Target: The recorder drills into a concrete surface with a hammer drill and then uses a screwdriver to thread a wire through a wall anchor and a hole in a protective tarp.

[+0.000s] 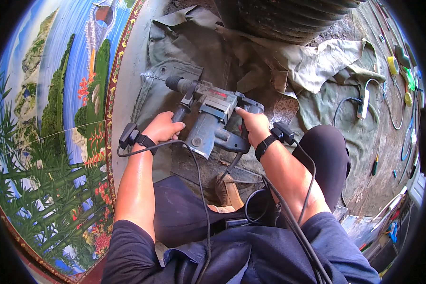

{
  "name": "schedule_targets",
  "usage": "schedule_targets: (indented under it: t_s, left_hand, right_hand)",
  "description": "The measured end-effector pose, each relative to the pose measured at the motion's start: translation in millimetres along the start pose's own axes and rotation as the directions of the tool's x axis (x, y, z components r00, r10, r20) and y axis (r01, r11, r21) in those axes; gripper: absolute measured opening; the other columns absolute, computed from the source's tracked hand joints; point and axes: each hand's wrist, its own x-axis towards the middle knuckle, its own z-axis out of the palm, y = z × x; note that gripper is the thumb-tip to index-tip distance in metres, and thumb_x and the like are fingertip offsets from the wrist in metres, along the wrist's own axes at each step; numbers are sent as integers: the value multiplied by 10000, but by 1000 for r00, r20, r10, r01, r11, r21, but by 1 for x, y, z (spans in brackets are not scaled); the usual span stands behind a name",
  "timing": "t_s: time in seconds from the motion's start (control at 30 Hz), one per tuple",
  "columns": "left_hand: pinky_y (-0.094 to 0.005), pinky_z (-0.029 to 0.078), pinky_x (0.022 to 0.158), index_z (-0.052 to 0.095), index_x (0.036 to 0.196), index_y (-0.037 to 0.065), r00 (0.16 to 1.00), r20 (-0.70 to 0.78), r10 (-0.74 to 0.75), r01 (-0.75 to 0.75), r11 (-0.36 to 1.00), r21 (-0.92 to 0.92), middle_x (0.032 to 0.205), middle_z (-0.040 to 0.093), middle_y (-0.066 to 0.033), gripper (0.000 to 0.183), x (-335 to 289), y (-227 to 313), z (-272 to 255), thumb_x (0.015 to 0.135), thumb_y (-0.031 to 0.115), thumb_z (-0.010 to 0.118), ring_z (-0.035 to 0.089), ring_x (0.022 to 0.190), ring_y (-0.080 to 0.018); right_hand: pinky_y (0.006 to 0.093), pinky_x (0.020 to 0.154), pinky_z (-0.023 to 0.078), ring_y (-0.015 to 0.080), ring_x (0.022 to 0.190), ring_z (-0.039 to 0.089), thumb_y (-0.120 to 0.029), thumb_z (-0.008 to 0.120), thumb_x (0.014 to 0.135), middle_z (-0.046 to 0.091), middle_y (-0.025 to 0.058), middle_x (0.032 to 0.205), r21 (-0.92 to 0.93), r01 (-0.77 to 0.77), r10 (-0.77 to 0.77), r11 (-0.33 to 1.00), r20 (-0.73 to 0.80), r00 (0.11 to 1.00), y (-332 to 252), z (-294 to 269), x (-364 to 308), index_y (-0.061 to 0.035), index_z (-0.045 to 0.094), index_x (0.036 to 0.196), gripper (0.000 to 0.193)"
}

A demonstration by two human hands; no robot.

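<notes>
Grey rotary hammer drill (213,120) gripped in both hands, held low over the lap.

Navy trousers and sleeves nearest; black wrist straps with cables on both forearms; left hand (163,127) closed round the black side handle (181,112); right hand (252,124) wrapped on the rear grip, forefinger laid along the top of the housing; drill nose (175,83) aims away toward an olive cloth (288,61) on the ground; painted landscape panel (57,118) to the left; white power strip (363,103) far right; step looks like steadying the tool; next calls for firm two-handed hold, nose lined up.
</notes>
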Motion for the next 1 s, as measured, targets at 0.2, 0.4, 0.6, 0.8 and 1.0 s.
schedule_targets:
  t_s: [0.2,0.4,0.6,0.8,1.0]
  left_hand:
    - [-296,498,522,547,890,-21,1000,13,-13,14,999,-30,738,612,-84,240,5,-2,-2,834,184,658,610,589,-148]
    - [-303,498,526,544,898,-27,1000,20,10,-10,1000,16,736,614,-82,246,5,-2,-3,834,181,658,611,589,-148]
    - [-299,490,512,539,921,-22,1000,8,-8,8,1000,-3,734,611,-78,250,2,-2,-2,843,185,655,610,588,-146]
    - [-304,480,529,550,833,-5,999,-33,-11,10,1000,-11,689,608,-63,230,-1,1,-2,847,198,657,617,573,-149]
    - [-312,487,536,552,841,-16,998,-62,21,-20,1000,22,708,619,-73,238,-3,5,-3,847,197,657,621,570,-155]
  right_hand:
    - [366,508,481,204,552,596,-165,755,781,644,98,742,10,-4,4,1000,-29,1000,-1,1,0,23,643,858,232]
    - [370,503,474,216,532,582,-167,720,795,634,108,734,33,62,-62,998,-19,998,1,1,0,26,627,865,225]
    - [373,510,470,222,516,576,-168,714,787,619,108,695,38,80,-78,996,-37,996,2,1,1,31,623,833,224]
    - [371,513,466,221,520,579,-171,710,778,610,107,675,27,35,-34,999,-49,998,3,5,0,26,630,815,216]
    - [371,512,465,229,521,577,-169,701,779,612,110,675,44,46,-45,998,-17,999,1,4,-2,28,627,803,212]
